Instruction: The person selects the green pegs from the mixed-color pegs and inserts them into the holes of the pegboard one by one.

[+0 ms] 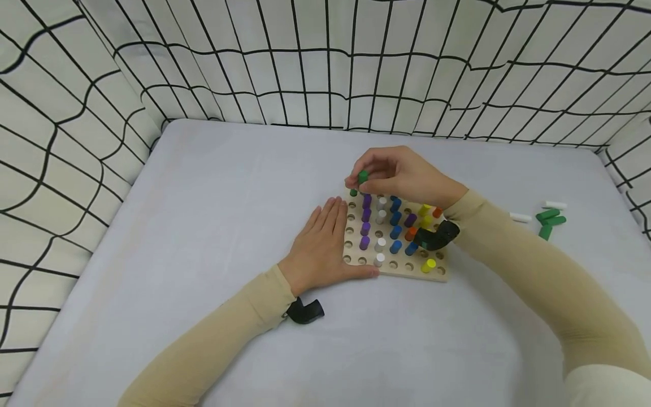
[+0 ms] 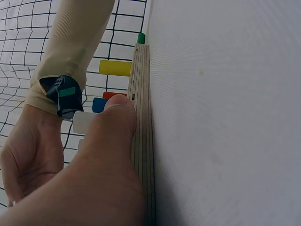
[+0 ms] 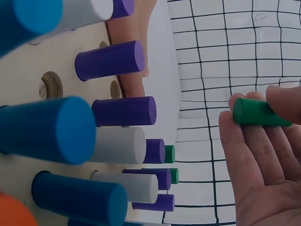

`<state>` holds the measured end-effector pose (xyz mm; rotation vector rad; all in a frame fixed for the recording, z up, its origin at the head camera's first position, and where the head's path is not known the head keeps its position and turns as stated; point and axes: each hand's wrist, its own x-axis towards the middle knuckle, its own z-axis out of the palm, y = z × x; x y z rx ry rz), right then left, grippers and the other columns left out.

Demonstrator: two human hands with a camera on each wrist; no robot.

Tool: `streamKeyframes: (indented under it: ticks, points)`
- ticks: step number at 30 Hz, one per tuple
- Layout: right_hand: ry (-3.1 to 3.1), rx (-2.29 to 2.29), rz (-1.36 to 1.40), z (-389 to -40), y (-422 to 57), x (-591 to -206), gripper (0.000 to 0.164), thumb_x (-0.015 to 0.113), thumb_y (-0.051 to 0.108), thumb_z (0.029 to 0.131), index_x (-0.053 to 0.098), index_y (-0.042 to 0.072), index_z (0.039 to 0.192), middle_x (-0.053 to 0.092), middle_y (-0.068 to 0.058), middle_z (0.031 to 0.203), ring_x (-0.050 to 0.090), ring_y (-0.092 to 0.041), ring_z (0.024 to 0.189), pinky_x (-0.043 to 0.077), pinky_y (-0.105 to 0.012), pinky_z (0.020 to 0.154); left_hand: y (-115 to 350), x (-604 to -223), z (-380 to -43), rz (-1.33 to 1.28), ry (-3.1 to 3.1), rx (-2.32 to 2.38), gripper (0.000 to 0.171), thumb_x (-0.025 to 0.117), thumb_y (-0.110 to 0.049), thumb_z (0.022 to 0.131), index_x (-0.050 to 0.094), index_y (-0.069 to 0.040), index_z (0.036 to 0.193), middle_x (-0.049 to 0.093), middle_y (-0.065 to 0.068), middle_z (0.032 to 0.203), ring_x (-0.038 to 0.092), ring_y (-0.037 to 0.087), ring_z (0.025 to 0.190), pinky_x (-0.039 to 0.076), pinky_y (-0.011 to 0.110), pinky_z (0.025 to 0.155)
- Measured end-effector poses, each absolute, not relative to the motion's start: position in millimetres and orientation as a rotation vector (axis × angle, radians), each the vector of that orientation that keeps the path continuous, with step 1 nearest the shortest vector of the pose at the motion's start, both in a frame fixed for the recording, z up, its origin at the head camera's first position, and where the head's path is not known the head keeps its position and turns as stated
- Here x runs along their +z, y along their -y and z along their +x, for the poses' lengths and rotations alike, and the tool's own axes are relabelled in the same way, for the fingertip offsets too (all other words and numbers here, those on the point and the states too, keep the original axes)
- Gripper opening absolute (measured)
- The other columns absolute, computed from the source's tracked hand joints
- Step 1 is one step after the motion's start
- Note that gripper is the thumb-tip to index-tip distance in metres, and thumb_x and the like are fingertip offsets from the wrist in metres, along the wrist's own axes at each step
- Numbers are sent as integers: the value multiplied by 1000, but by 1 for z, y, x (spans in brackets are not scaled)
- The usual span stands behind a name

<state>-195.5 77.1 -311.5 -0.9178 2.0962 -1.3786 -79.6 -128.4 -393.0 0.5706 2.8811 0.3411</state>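
Note:
A wooden pegboard (image 1: 412,275) lies on the table with rows of purple pegs (image 1: 365,229), white pegs (image 1: 381,217), blue pegs (image 1: 395,232) and a few orange and yellow pegs (image 1: 429,265). My left hand (image 1: 317,249) rests flat along its left side, fingers straight, the thumb (image 2: 110,127) against the front edge. Above the far left corner, my right hand (image 1: 402,172) pinches a green peg (image 3: 258,112) between thumb and fingertips. Just below that peg, another green peg (image 1: 353,193) stands in the left column. My right forearm and wrist camera hide part of the board's right side.
Loose green pegs (image 1: 547,215) and white pegs (image 1: 554,205) lie on the white table (image 1: 229,198) to the right, beyond my right forearm. A black wire grid (image 1: 325,68) rises behind the table and along both sides. A black camera (image 1: 305,311) is strapped under my left wrist.

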Motion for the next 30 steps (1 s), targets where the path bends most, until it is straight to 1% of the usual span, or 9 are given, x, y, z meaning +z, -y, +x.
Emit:
streamKeyframes:
  ticks: [2, 4, 9, 11, 14, 17, 24, 30]
  points:
    - [-2089, -1385, -912, -197, -74, -313, 19, 70, 7, 98, 68, 10, 117, 77, -5, 123, 74, -21, 117, 62, -30, 96, 128, -393, -80, 571, -2879, 339, 137, 51, -94, 78, 5, 2, 165, 2, 19, 175, 2, 32, 165, 6, 48, 136]
    - [-2086, -1387, -899, -199, -72, -314, 19, 70, 7, 98, 68, 10, 116, 77, -5, 123, 74, -19, 117, 62, -30, 96, 127, -392, -80, 575, -2876, 340, 137, 51, -94, 78, 4, 2, 165, 2, 19, 175, 1, 32, 165, 6, 48, 136]
    - [-2059, -1401, -881, -203, -66, -318, 19, 70, 7, 98, 69, 10, 117, 77, -6, 122, 73, -26, 118, 62, -29, 96, 127, -391, -79, 576, -2876, 351, 137, 53, -93, 78, 3, 2, 165, 1, 19, 175, 1, 31, 165, 5, 48, 136]
    - [-2050, -1406, -880, -204, -64, -320, 18, 69, 5, 98, 68, 9, 116, 77, -6, 122, 73, -26, 118, 61, -29, 97, 127, -390, -79, 576, -2879, 351, 137, 53, -93, 79, 2, 2, 165, 1, 19, 175, 1, 31, 165, 6, 48, 136]
    - [-2048, -1405, -883, -205, -62, -323, 16, 68, 1, 97, 68, 7, 112, 78, -7, 121, 74, -21, 116, 60, -28, 98, 128, -390, -79, 576, -2882, 349, 137, 53, -93, 79, 2, 2, 165, 1, 19, 175, 1, 31, 165, 6, 48, 136]
    - [-2033, -1415, -883, -206, -60, -326, 17, 68, -1, 97, 68, 7, 112, 78, -8, 120, 74, -21, 116, 60, -28, 99, 128, -390, -79, 570, -2881, 350, 137, 53, -92, 79, 2, 2, 165, 2, 19, 175, 2, 31, 165, 6, 48, 136]
    - [-2040, -1396, -870, -208, -59, -332, 16, 69, 3, 97, 70, 9, 113, 77, -6, 119, 73, -22, 114, 60, -28, 97, 128, -392, -79, 571, -2879, 355, 137, 52, -92, 79, 2, 2, 165, 1, 18, 175, 2, 31, 165, 7, 48, 136]
    - [-2050, -1370, -856, -210, -58, -336, 17, 70, 5, 97, 70, 10, 113, 77, -6, 117, 73, -27, 114, 59, -28, 99, 128, -392, -79, 566, -2879, 352, 137, 52, -93, 79, 2, 1, 165, 0, 17, 175, 2, 30, 165, 7, 48, 136]
